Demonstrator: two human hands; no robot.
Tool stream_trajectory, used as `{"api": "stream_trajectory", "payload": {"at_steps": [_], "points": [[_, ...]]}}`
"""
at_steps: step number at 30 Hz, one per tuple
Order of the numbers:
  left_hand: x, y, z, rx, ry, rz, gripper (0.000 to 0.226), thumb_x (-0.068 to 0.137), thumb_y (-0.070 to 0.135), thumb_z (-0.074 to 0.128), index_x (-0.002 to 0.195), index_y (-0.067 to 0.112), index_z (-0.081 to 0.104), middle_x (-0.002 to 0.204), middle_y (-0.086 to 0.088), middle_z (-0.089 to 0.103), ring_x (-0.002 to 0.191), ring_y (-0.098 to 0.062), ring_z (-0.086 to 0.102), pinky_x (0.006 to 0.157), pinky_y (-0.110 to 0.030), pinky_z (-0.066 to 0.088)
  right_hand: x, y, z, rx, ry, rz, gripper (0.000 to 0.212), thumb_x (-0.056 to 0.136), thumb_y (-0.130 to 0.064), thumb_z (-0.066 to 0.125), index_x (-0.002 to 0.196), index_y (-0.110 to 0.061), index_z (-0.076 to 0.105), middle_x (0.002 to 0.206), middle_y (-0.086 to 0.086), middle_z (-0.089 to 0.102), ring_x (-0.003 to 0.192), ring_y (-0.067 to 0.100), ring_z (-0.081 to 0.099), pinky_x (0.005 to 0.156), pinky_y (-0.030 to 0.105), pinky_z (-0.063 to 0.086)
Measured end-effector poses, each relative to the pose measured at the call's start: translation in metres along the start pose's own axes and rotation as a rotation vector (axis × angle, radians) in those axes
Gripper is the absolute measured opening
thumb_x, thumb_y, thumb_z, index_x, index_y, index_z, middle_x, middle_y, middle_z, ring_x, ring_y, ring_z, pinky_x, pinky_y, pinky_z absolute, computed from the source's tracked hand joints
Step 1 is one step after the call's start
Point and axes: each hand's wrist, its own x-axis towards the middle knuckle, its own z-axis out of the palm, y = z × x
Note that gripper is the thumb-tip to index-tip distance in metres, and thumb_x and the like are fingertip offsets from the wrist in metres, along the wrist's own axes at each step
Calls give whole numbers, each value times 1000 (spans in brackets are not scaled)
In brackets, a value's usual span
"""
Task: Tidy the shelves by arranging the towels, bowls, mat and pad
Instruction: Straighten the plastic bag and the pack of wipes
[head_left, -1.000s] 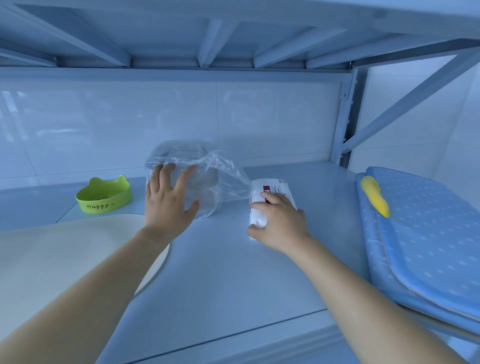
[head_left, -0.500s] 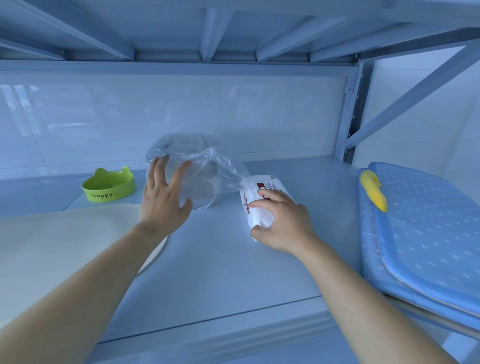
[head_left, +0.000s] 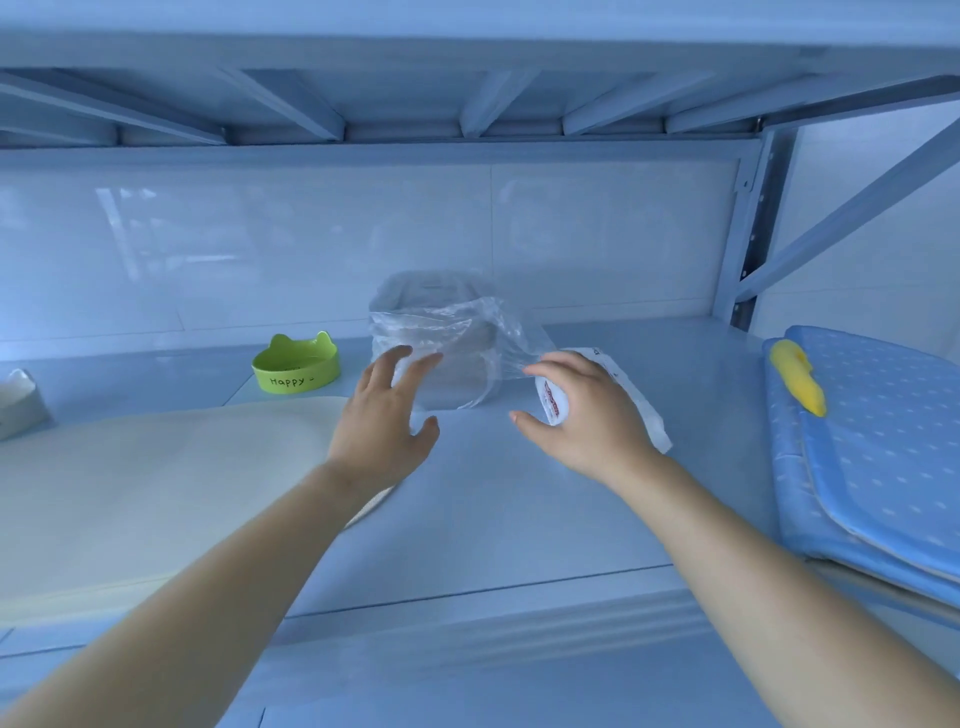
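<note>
Closest to the front edge of the shelf (head_left: 493, 519), the cream mat (head_left: 156, 467) is lying flat along the left side. The blue dotted pad (head_left: 872, 457) is sitting at the right end with a yellow object (head_left: 797, 376) resting on its far part. Toward the middle, the right hand (head_left: 587, 421) is curling fingers and thumb round a white wrapped packet (head_left: 553, 405), likely a rolled towel, apparently to move it somewhere tidier. The packet is lying inside that grasp, its labelled end poking out to the left. The left hand (head_left: 382, 415) is spreading wide and holding nothing, its fingertips reaching onto the clear plastic bag (head_left: 436, 332) of stacked bowls just beyond, probably to steady it. Farther back on the left, the green bowl (head_left: 296, 364) is standing near the rear edge.
</note>
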Motion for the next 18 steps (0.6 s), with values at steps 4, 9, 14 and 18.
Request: {"api": "stream_trajectory", "payload": {"at_steps": [4,9,14,18], "points": [[-21,-2,-38,-31,-8,-9,54,82,23,59,133,27,42,133,2,44,102,-25,53,79,-33,46,-6,-46,8,28,-48,-63,44,80,-42,64,121,-27,57,127,-12,49,121,10,42,93,26,39],[-63,-17,-104,55,29,-18,47,85,30,56,130,27,43,133,7,45,107,-20,52,75,-31,46,-19,-115,18,90,-73,-134,35,83,-39,62,115,-25,60,122,-11,52,116,12,46,91,28,41],[-114,-28,-183,144,68,-37,43,86,30,56,127,27,46,128,8,49,104,-19,54,73,-29,43,-40,-202,18,168,-71,-267,24,83,-35,62,106,-26,62,115,-13,55,111,10,49,85,26,42],[-152,-31,-250,213,139,-43,35,86,32,56,121,28,52,119,11,55,63,-8,43,66,-25,35,-56,-270,8,238,-41,-385,22,85,-34,59,105,-26,63,114,-12,56,109,11,51,87,29,44]]}}
